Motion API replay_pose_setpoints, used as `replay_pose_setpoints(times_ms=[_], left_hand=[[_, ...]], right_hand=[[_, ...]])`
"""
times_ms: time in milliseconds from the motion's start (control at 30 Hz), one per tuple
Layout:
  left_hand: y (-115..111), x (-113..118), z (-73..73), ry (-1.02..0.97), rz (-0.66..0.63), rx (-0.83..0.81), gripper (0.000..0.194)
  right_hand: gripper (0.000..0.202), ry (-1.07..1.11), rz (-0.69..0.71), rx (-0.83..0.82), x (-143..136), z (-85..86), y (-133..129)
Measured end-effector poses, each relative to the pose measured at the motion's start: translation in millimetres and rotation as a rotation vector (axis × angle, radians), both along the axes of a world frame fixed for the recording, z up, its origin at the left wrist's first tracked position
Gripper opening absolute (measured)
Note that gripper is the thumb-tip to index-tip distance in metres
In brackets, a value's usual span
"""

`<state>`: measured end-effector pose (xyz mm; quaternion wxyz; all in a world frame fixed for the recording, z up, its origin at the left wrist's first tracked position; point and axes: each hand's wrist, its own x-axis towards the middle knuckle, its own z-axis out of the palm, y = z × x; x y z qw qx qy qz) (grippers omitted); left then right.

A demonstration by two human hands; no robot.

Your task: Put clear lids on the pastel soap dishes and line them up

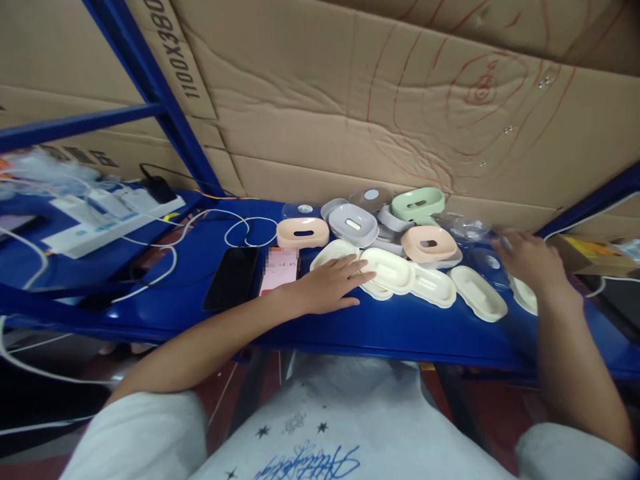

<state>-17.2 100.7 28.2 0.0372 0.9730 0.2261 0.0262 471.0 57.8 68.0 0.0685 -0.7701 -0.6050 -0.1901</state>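
Observation:
My left hand [333, 283] lies with fingers stretched out at the left end of a row of cream soap-dish trays. Its fingertips are over or touching a cream tray [387, 269], and another cream tray [336, 252] sits just behind them. Farther right in the row are a cream tray [433, 285] and a separate one [479, 293]. My right hand [533, 263] is at the row's right end, partly covering a cream tray [523, 295] and close to a clear lid [490, 267]. Its fingers are blurred, so whether it grips anything cannot be seen.
Behind the trays are piled peach soap-dish parts [303, 233], a grey one [353, 225], a green one [418, 204] and clear lids [370, 198]. Two phones, one black [231, 277] and one lit [280, 270], lie left. A power strip [115, 220] trails white cables. Cardboard [310, 100] stands behind.

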Motion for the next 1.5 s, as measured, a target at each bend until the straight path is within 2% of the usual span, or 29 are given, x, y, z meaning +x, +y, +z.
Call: replay_pose_setpoints(times_ms=[67,100,167,233,333,467,533,633,733,833,933,1000,1067,1200,1333,1433,1500], left_hand=[[0.7,-0.4,-1.7,-0.009,-0.007,0.006,0.068],[1.0,-0.6,-2.6,-0.016,-0.012,0.009,0.068],[1.5,-1.2,-3.8,-0.026,-0.016,0.015,0.067],[1.6,-1.5,-3.9,-0.017,-0.011,0.016,0.067],[1.5,-1.4,-2.5,0.005,-0.001,0.01,0.068],[1.3,-1.2,-1.7,0.0,-0.007,0.002,0.068],[1.4,-1.2,-2.4,-0.014,-0.009,0.001,0.068],[1.6,-1.0,-3.4,-0.013,-0.005,0.003,0.067],[1.5,-0.9,-3.4,-0.014,-0.009,-0.005,0.067],[1.0,-1.4,-1.9,-0.011,-0.005,-0.004,0.067],[0.2,-2.1,-0.2,0.005,-0.003,0.005,0.067],[-0.4,-2.2,0.2,0.011,-0.007,0.008,0.067],[-0.9,-2.0,0.3,0.011,-0.007,0.007,0.067],[-2.2,-1.0,1.7,0.025,0.008,-0.008,0.068],[-2.2,-1.1,3.8,0.04,0.01,-0.015,0.067],[-1.2,-2.1,2.5,0.023,0.004,-0.012,0.066],[-0.4,-2.7,0.4,0.008,0.001,-0.004,0.066]], right_hand=[[0.061,0.031,-0.248,-0.158,22.2,-25.7,-37.7],[0.062,0.07,-0.327,-0.193,29.3,-39.6,-55.1],[0.063,0.121,-0.333,-0.175,35.7,-63.9,-83.8],[0.06,0.159,-0.297,-0.072,34.5,-78.6,-102.9],[0.056,0.233,-0.3,0.057,28.7,-80.3,-115.1],[0.055,0.297,-0.352,0.296,19.9,-58.8,-110.9],[0.05,0.302,-0.32,0.481,10.1,-42.0,-98.8],[0.045,0.284,-0.117,0.639,-16.4,-11.8,-61.8],[0.045,0.238,0.174,0.544,-53.5,16.9,-5.2],[0.04,0.174,0.486,0.35,-88.8,32.7,51.6],[0.035,0.138,0.565,0.243,-104.9,32.7,87.3],[0.039,0.141,0.499,0.239,-96.9,26.9,95.1],[0.045,0.161,0.364,0.267,-72.5,18.8,92.1],[0.054,0.248,-0.02,0.338,5.7,-1.2,68.1],[0.054,0.363,-0.312,0.268,70.5,-23.5,45.9],[0.065,0.419,-0.419,0.234,91.6,-34.0,42.2],[0.07,0.441,-0.461,0.237,96.9,-34.3,44.5]])
